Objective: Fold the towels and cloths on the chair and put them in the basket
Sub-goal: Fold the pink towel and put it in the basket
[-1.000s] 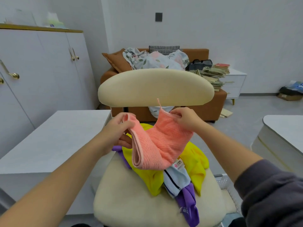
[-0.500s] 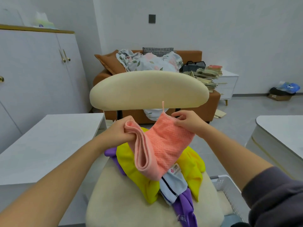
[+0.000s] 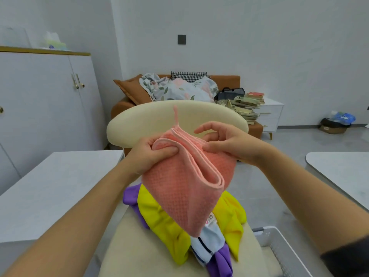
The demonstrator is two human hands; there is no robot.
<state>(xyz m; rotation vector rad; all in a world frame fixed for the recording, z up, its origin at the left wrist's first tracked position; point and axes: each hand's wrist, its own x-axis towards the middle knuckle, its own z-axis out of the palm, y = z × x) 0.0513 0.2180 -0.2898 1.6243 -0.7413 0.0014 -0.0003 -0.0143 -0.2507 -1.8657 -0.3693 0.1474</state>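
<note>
Pink towel (image 3: 179,188): folded, held above cloths (image 3: 159,218) on chair (image 3: 139,250). Left hand (image 3: 151,156): fingers curled, thumb clamped on folded corner. Right hand (image 3: 231,142): thumb pinching layered edge, index raised. Basket (image 3: 279,242): beside chair, right.

Cream chair (image 3: 139,254), cushioned seat: one loose heap of yellow cloth (image 3: 159,218), purple cloth (image 3: 130,196), pale-blue striped cloth (image 3: 209,242), overlapping.

- White tag (image 3: 210,220) at lower edge of pink cloth (image 3: 183,196): red round logo and red characters, too small to read.
- Stack of books (image 3: 248,104) by the sofa: covers blurred, nothing legible.
</note>
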